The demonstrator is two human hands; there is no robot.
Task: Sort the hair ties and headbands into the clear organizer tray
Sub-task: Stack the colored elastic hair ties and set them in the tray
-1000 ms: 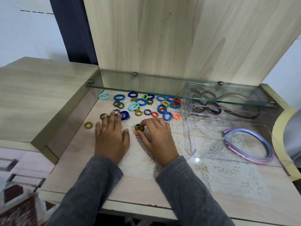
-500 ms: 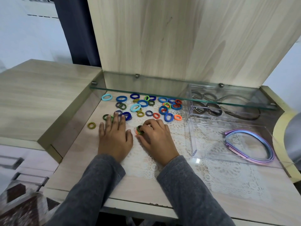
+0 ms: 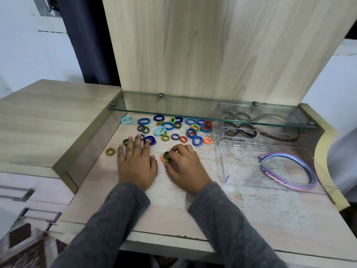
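Gathering of loose hair ties is, by my reading, the step in hand, with none yet on its way to the tray. At the far left an olive hair tie (image 3: 110, 151) lies alone on the worktop (image 3: 92, 190), apart from the rest. Next to it the left hand (image 3: 136, 163) lies palm down and flat, its fingers (image 3: 138, 139) straight and spread wide, holding nothing. The tips reach a green-and-black striped tie (image 3: 126, 142) and a dark blue tie (image 3: 150, 140). Just to its right, the small stack of hair ties (image 3: 166, 157), striped ones over an orange one, sits on the lace mat (image 3: 251, 200). The right hand (image 3: 185, 167) pinches that stack between thumb and curled fingers (image 3: 176, 149), wrist low, sleeve resting toward the front edge. Behind both hands the scattered hair ties (image 3: 168, 128), blue, teal, orange, green and striped, lie spread under the glass shelf (image 3: 193, 116). Farther right stands the clear organizer tray (image 3: 224, 161). Its rear compartment holds dark hair ties (image 3: 245, 132) and dark headbands (image 3: 278, 137), and its front compartment holds a purple-blue headband (image 3: 304, 187). The next move likely calls for lifting the pinched stack clear of the mat without letting it splay. It then has to travel right over the tray wall, to be dropped among its own kind. The ties look soft and springy, so a loose pinch could shed the bottom one.
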